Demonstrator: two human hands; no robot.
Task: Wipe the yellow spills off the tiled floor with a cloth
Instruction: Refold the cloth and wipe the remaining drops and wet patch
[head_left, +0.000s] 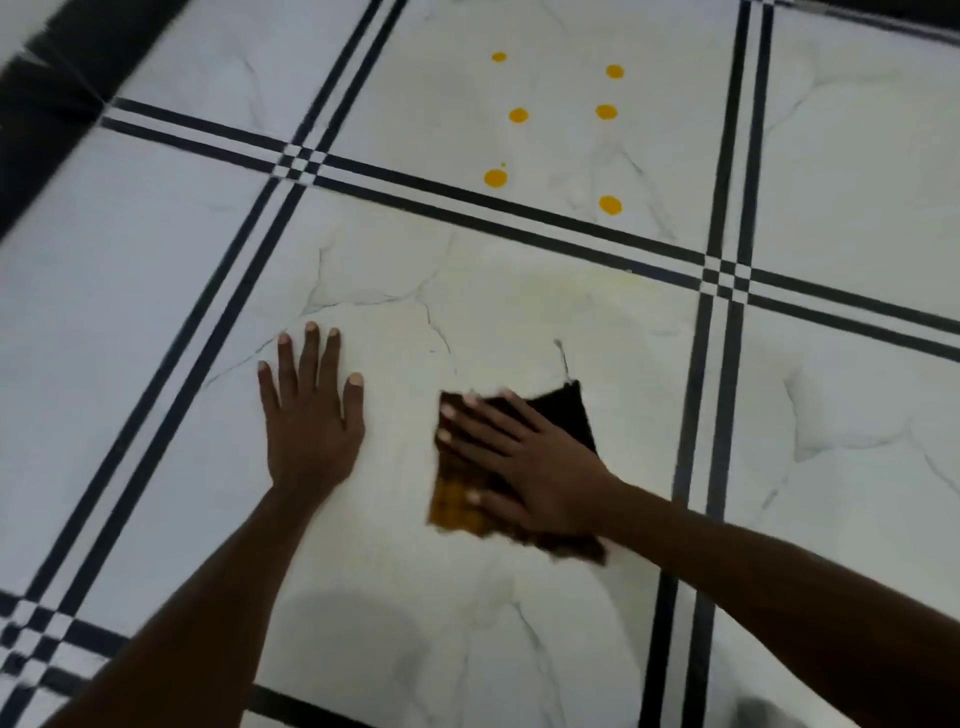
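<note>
White marble-look tiles (519, 322) with thin grey veins cover the floor, divided by double black lines (719, 156) that cross in small checkered squares. On the tile beyond the near black lines, six round yellow spills (610, 204) sit in two rough columns, with one tiny yellow speck just beside the near-left drop. Nearer than those lines, on the central tile, a faint yellowish smear (561, 291) shows across the white surface.

On that same central tile lies a dark cloth (563, 410), folded flat, its near-left part stained yellow-brown. A loose thread (562, 356) trails from its far corner toward the spills. The right hand (511, 457) presses down on the cloth with fingers straight and spread, palm flat, not curled around it; the cloth's edges look blurred.

To the left of the cloth, apart from it, the left hand (309, 415) rests flat on the bare tile, fingers straight and slightly fanned, holding nothing. Both bare forearms reach in from the near edge. A dark band (36, 119) runs along the far-left corner of the floor.
</note>
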